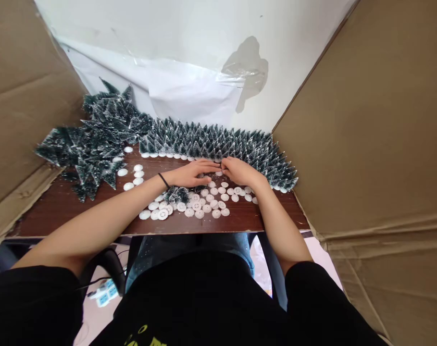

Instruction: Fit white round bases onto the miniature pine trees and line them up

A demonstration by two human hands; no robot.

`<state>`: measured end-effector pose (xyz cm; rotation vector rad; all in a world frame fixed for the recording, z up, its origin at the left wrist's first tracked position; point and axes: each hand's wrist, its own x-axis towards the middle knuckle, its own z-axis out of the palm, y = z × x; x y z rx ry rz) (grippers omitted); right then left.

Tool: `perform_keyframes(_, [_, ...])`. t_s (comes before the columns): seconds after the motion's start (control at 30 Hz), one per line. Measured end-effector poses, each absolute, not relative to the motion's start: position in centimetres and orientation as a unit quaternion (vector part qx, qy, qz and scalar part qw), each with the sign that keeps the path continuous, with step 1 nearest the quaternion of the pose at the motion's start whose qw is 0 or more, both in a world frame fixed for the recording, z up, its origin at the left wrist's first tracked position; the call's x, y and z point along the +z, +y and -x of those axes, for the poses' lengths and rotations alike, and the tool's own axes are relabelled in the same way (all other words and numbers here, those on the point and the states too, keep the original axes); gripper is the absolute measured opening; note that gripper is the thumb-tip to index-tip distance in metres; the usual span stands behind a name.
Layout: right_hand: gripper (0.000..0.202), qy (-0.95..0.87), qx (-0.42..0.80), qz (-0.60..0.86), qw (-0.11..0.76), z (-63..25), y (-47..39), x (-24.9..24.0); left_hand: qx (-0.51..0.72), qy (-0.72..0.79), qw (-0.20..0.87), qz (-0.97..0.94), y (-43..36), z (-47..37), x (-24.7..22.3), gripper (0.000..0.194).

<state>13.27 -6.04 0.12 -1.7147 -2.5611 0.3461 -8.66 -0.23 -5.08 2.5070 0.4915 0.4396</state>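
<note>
Miniature frosted trees (pixel 204 139) stand upright in a dense block along the back of the table (pixel 95 216), their white bases visible along the front row. A loose heap of similar trees (pixel 106 127), many lying on their sides, occupies the person's left; a small bristly cluster (pixel 177 194) lies just below the left wrist. White discs (pixel 199 214) are scattered between the forearms, some overlapping.

Both hands meet at the front of the block. The left hand (pixel 196 174) is loosely open, thumb apart from the extended fingers, with nothing visibly held. The right hand (pixel 239 171) is curled beside the left fingertips; whether its grip encloses anything cannot be told.

Likely faults, by cause: knuckles pressing into the front row could tip one tree, and close spacing could pass the lean to its neighbours. Interlocked bristles in the heap could drag out several trees when one is pulled. A low forearm could sweep loose discs toward the near edge, or flatten the cluster by the wrist. Overlapping discs could be picked up as a pair.
</note>
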Motion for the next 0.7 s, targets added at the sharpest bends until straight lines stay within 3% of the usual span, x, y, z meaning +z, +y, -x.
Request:
perform_keyframes(0.17, [0.015, -0.832, 0.094, 0.546, -0.019, -13.0, -5.9, -0.7, 0.113, 0.18, 0.27, -0.939, -0.1, 8.5, -5.2, 0.039])
perform_keyframes(0.37, [0.017, -0.822, 0.168, 0.542, -0.044, -13.8, -6.7, 1.4, 0.137, 0.139, 0.321, -0.927, -0.2, 8.5, -4.5, 0.039])
perform_keyframes(0.5, [0.023, -0.793, 0.089, 0.602, -0.035, -13.7, -7.5, 2.0, 0.157, 0.196, 0.326, -0.911, -0.2, 8.6, -4.6, 0.047])
perform_keyframes(0.7, [0.032, -0.754, 0.06, 0.641, -0.13, -12.8, -7.9, 1.4, 0.171, 0.269, 0.277, -0.907, -0.6, 8.4, -4.5, 0.053])
